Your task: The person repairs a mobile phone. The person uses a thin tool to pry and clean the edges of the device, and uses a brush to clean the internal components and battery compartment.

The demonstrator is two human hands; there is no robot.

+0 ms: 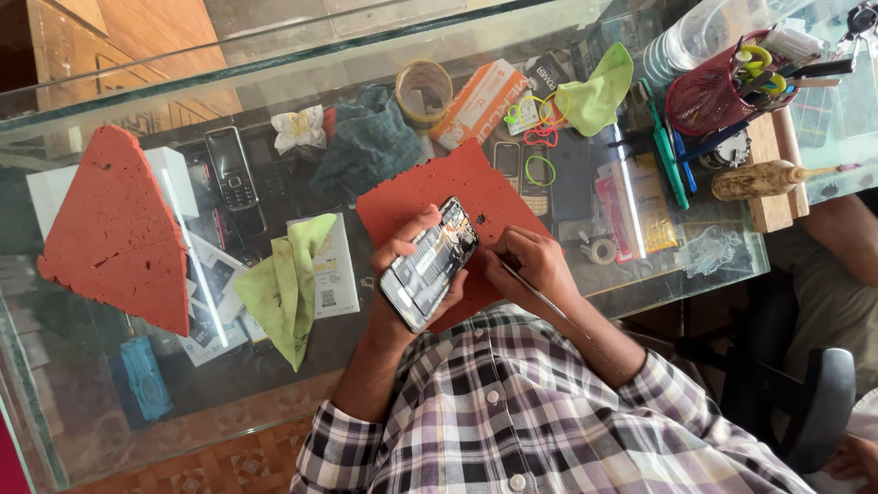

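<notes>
Left hand [413,265] grips an opened smartphone [430,263], back cover off, insides exposed. Right hand [530,265] pinches a thin tool [546,300] beside it, over a red mat [457,197]; reassembly seemingly remains.

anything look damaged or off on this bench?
The phone in the left hand has its back cover off, internals exposed, while the right hand holds a thin tool beside it. Both red foam mats are pitted with ragged edges. Bench top is cluttered, nothing visibly spilled.
</notes>
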